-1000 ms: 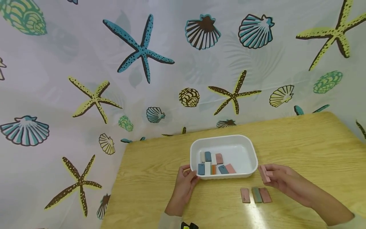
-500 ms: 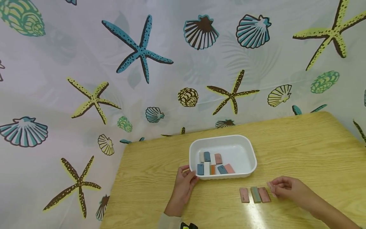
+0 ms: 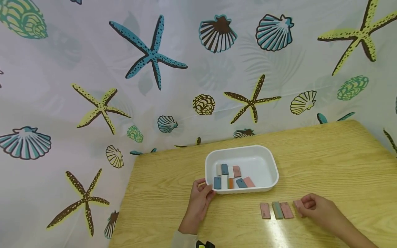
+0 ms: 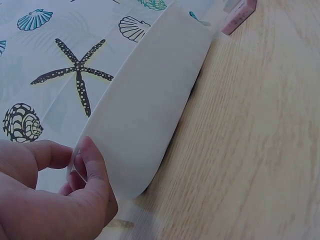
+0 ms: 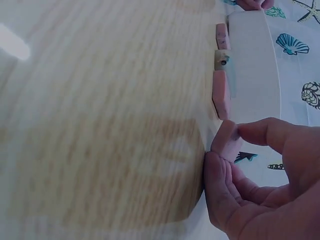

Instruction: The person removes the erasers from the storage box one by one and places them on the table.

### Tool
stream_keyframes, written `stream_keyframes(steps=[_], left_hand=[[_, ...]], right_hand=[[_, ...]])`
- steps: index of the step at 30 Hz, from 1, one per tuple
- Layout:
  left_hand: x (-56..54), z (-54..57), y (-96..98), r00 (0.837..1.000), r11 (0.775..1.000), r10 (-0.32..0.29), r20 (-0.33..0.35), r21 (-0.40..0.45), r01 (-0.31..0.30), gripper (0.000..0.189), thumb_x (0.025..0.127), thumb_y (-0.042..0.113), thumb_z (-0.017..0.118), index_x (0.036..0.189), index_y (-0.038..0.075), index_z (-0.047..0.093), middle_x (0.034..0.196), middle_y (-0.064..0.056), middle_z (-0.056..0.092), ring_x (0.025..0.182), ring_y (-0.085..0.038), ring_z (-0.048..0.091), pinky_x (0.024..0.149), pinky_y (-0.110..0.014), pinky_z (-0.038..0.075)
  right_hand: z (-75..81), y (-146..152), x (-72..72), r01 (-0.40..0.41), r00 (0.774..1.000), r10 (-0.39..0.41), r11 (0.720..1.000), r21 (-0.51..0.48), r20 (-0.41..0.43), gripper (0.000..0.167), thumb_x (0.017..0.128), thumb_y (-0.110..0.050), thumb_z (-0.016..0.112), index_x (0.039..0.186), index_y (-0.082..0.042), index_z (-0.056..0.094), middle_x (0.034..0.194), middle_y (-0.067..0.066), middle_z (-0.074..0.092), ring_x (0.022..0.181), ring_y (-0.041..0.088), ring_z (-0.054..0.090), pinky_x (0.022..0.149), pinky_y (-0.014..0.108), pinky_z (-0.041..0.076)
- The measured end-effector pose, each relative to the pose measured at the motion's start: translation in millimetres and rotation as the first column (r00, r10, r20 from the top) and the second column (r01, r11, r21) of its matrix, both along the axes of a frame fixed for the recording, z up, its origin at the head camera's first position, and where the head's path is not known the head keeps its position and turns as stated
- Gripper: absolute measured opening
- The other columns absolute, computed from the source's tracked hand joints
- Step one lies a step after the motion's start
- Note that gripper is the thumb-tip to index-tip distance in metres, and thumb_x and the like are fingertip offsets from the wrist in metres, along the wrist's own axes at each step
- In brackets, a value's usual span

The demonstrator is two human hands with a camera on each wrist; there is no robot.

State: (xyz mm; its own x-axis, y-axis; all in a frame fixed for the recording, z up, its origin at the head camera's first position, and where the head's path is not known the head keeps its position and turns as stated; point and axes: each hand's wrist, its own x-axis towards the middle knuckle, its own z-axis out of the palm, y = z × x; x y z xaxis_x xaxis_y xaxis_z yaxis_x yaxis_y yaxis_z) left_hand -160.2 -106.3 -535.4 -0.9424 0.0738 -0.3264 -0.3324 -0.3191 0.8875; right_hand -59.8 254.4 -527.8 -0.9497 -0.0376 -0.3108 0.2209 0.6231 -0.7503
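Observation:
My left hand [image 3: 198,203] pinches the near left corner of a white plastic tray [image 3: 262,168] by its rim. In the right wrist view, a pink eraser [image 5: 227,140] is pinched between the thumb and fingers of my right hand [image 3: 321,210], low at the table. A short row of erasers lies to its left on the table: a pink eraser [image 3: 286,210], a grey-green eraser [image 3: 277,210] close beside it, then another pink eraser [image 3: 265,210] after a small gap. Inside the tray, several blue, white, pink and striped erasers are gathered toward the left side.
The wooden table [image 3: 161,196] meets a hanging cloth [image 3: 183,93] printed with starfish and shells along its back and left sides. A small black and yellow object [image 3: 204,244] shows at the bottom edge, beside the left sleeve.
My right hand has brought the pink eraser from beside the tray's right corner down to the table, at the right end of the row. My left hand has kept its hold on the tray.

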Motion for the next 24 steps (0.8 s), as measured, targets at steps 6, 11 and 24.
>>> stream_keyframes(steps=[6, 11, 24], left_hand=[[-0.2, -0.1, 0.4, 1.0, 1.0, 0.008, 0.001, 0.008, -0.008, 0.043, 0.09, 0.001, 0.057, 0.125, 0.0, 0.032, 0.102, -0.013, 0.047, 0.084, -0.017, 0.055, 0.076, -0.025, 0.052], [0.5, -0.1, 0.7, 1.0, 1.0, 0.004, -0.004, 0.013, -0.004, 0.043, 0.09, 0.001, 0.056, 0.125, 0.0, 0.032, 0.102, -0.013, 0.047, 0.086, -0.018, 0.055, 0.076, -0.025, 0.052], [1.1, 0.8, -1.0, 1.0, 1.0, -0.004, -0.005, 0.018, 0.005, 0.043, 0.09, 0.002, 0.056, 0.125, 0.0, 0.032, 0.104, -0.014, 0.047, 0.088, -0.02, 0.055, 0.078, -0.026, 0.052]], right_hand=[[2.6, -7, 0.2, 0.019, 1.0, -0.018, 0.998, 0.055, -0.02, 0.05, 0.086, -0.034, 0.065, 0.108, 0.009, 0.054, 0.089, 0.004, 0.059, 0.082, 0.018, 0.059, 0.065, 0.029, 0.052], [2.8, -12, 1.0, 0.021, 0.999, -0.017, 0.997, 0.077, -0.045, 0.044, 0.085, -0.029, 0.066, 0.104, 0.009, 0.054, 0.086, 0.005, 0.058, 0.077, 0.016, 0.058, 0.061, 0.027, 0.052], [-3.2, -27, 3.9, 0.045, 0.99, -0.021, 0.984, 0.171, -0.139, 0.032, 0.084, -0.016, 0.064, 0.096, 0.011, 0.054, 0.07, 0.002, 0.051, 0.059, 0.015, 0.047, 0.047, 0.022, 0.044]])
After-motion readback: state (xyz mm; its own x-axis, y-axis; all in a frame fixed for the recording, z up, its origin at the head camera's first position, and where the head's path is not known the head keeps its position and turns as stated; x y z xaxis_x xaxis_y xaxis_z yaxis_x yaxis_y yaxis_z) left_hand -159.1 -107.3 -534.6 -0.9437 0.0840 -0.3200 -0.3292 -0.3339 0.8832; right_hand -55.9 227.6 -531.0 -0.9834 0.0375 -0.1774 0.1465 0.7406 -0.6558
